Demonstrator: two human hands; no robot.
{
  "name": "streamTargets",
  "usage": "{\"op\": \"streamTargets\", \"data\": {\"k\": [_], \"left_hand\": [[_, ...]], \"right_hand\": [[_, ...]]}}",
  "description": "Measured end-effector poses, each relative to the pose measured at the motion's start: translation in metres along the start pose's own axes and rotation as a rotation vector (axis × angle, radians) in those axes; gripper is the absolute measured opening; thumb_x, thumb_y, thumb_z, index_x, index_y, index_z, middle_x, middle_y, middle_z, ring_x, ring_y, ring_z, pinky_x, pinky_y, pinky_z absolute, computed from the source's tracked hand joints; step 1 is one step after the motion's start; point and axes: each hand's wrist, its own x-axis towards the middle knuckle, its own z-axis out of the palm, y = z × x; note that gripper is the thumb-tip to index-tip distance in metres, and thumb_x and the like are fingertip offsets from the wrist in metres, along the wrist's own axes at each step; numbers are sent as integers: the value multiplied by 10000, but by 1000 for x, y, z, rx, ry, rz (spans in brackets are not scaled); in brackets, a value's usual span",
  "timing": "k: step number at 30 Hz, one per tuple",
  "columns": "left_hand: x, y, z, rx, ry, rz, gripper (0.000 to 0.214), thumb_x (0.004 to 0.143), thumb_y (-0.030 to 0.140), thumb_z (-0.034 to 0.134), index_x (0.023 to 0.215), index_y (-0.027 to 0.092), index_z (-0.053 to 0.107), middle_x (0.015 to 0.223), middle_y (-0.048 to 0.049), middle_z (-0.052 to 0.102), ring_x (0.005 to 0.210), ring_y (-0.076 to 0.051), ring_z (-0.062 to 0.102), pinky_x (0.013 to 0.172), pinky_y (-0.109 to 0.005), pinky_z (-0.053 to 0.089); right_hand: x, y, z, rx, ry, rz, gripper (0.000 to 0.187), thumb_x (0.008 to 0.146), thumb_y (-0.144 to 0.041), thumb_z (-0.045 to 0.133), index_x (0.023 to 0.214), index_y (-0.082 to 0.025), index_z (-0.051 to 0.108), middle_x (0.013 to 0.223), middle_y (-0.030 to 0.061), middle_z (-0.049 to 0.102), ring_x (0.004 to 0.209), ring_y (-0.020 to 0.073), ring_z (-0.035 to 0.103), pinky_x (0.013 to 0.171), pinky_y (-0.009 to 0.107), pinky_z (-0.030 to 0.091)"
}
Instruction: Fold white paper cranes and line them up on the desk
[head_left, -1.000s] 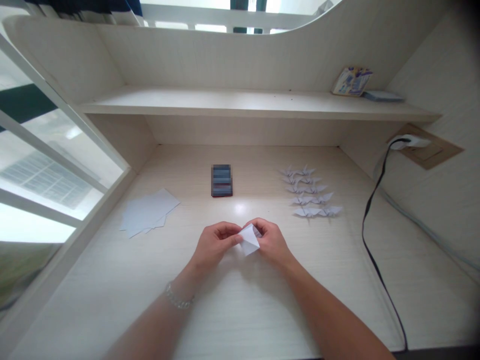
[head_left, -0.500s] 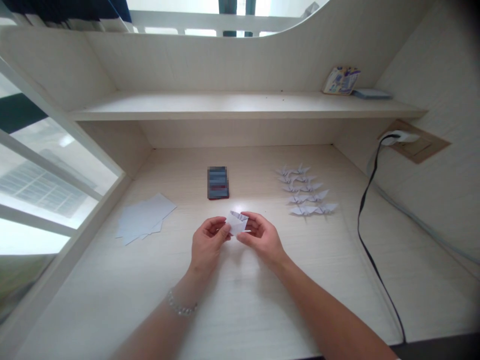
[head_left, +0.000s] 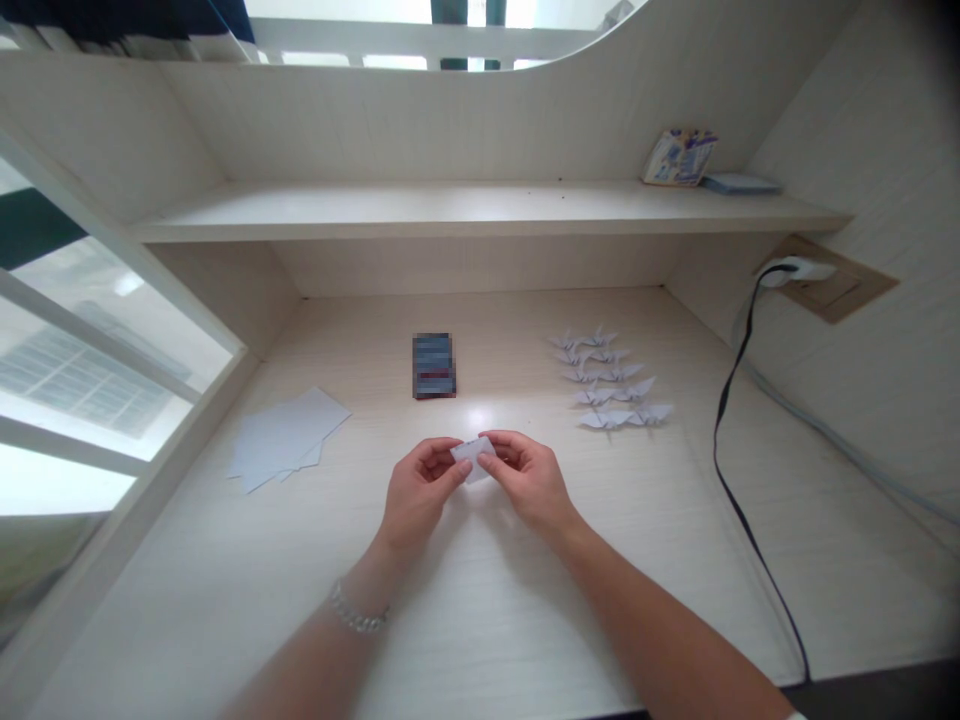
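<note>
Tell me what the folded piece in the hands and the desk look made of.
The folded piece: thin white paper, matte, sharply creased, pinched between left hand and right hand. The desk: pale wood-grain board, probably laminate; a soft glare spot suggests slight sheen.

Bright window daylight, warped edges

Head cam looks fwd and down on the desk (head_left: 480, 640), near left hand (head_left: 416, 497) and right hand (head_left: 527, 485) at 6 o'clock, shelf (head_left: 450, 212) at 12.
</note>
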Motion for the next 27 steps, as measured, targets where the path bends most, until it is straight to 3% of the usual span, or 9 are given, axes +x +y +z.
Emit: {"op": "streamTargets", "data": {"k": [6,12,27], "left_hand": [[-3,0,0,79,-21,50,332,651,226,707,957,145,608,678,-6,603,621,-114,568,600,-231,469],[-6,0,4,76,47,80,298,662,227,701,951,169,660,926,-63,666,801,-158,607,704,-253,490],[-6,-3,4,95,57,77,335,664,232,703,991,163,671,940,-78,686,799,-169,619,715,-279,517]], "right_hand": [[-1,-1,1,-33,52,-30,305,687,-273,680,975,-176,659,912,65,697,831,199,647,763,331,520],[-4,-3,2,-101,66,-53,261,693,-299,679,927,-184,688,907,66,701,814,205,649,757,348,527],[-7,-4,6,-128,120,-125,198,708,-278,674,890,-209,711,879,53,705,788,196,648,707,316,527]]}}
